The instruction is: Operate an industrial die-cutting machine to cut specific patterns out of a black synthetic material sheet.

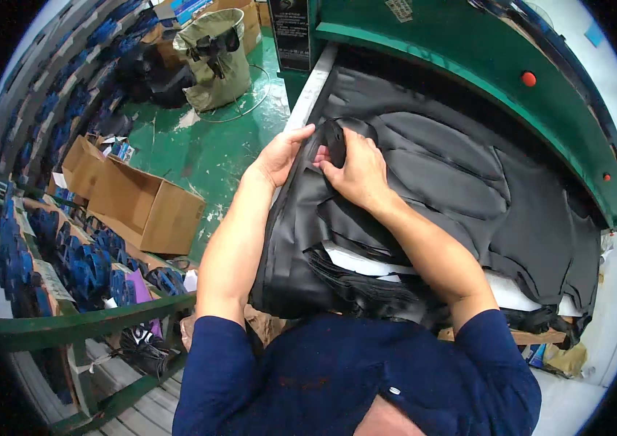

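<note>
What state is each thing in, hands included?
Black sheets: layered, creased
Black piece: held, raised off the sheets
Right hand: closed on the black piece
Left hand: at the sheets' edge, grip unclear
Cardboard box: open
Green sack: standing, open-topped
Red button: pressed or not, unclear

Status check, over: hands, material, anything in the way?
Right hand pinching black piece. Left hand at material's left edge, grip unclear. Black material spread beneath, creased. Right forearm hides part of it.
</note>
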